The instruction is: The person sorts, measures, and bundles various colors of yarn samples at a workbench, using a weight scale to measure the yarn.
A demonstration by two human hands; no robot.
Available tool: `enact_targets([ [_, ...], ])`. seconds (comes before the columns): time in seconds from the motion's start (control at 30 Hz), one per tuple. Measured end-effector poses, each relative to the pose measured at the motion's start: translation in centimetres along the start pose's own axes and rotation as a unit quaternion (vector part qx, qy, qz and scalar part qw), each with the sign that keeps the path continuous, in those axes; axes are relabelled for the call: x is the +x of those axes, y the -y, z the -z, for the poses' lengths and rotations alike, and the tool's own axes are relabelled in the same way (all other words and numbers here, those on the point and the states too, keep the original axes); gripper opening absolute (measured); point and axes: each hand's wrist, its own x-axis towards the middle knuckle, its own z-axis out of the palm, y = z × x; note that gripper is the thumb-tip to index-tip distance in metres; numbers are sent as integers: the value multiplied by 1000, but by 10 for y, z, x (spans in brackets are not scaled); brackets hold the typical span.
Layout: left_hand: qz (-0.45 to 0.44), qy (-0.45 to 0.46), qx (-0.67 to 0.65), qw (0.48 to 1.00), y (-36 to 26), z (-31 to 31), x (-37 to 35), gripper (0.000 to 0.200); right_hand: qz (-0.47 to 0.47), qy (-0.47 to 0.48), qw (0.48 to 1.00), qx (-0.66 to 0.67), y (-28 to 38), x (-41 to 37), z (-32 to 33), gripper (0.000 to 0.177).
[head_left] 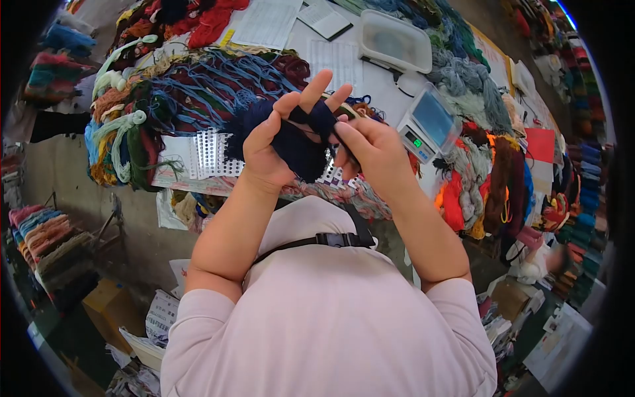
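Dark navy yarn (299, 153) hangs in a thick bundle in front of my body, above the near edge of the table. My left hand (266, 153) is raised palm up with its fingers spread, and a band of the yarn passes across those fingers. Gripping that band from the right, my right hand (372, 144) has its thumb and fingers pressed together on the strand. Part of the yarn between the two hands is hidden by the fingers. Just behind lies a heap of blue and dark red yarn (205, 86).
A digital scale (426, 126) with a lit green display stands to the right. Beyond it are a clear plastic tub (395, 43), a notebook (324, 20) and printed sheets (268, 23). A punched white card (215, 155) lies left; orange and grey skeins (456, 188) hang over the right edge.
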Motion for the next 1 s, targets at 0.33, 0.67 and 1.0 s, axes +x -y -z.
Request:
enact_targets([
  [0.33,17,3,54,998,3,-6,7,40,41,26,997,66,-29,7,20,26],
  [0.67,161,-2,28,987,-9,-11,0,46,108,-9,994,4,32,13,31,27],
  [1.0,83,-47,-127,987,-9,-11,-1,44,179,85,946,-256,14,1,27,26],
])
